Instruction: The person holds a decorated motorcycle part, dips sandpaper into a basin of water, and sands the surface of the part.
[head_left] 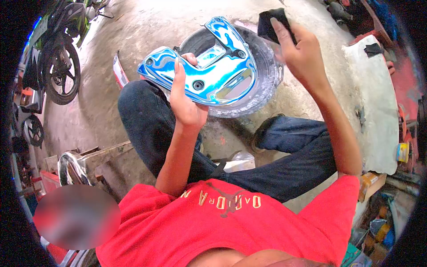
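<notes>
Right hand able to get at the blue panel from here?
Probably yes: nothing visible blocks the gap between the right hand and the blue panel, which the left hand holds. The black piece in its grip might touch first.

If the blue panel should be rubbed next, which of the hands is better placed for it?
Probably the right hand: it holds a black piece near the blue panel, while the left hand is busy gripping that panel.
</notes>
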